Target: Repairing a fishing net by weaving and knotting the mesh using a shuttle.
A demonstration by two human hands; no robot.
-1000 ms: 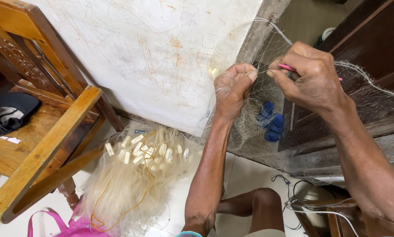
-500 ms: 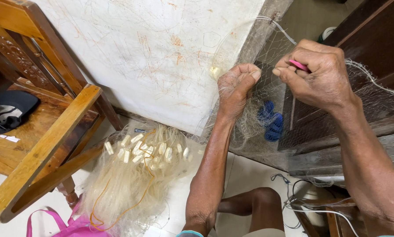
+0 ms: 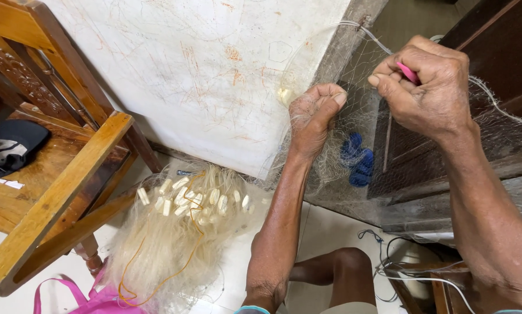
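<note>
My left hand (image 3: 314, 116) is closed into a fist on a bunch of fine, pale fishing net (image 3: 333, 160) that hangs down in front of a dark wooden door. Up and to the right, my right hand (image 3: 426, 87) pinches a small pink netting needle (image 3: 408, 72) between thumb and fingers. A white cord (image 3: 363, 32) runs along the net's top edge from a wall corner to that hand. A heap of the same net with several white floats (image 3: 182, 200) lies on the floor below the left arm.
A wooden armchair (image 3: 46, 174) stands at the left with a black cap (image 3: 11, 145) on its seat. A pink bag (image 3: 98, 299) lies beside the net heap. Blue sandals (image 3: 357, 160) show behind the mesh. My knee (image 3: 342, 273) and loose cords (image 3: 400, 273) are lower right.
My right hand has risen slightly with the pink needle, drawing the cord tighter. The left fist has stayed clenched on the net.
</note>
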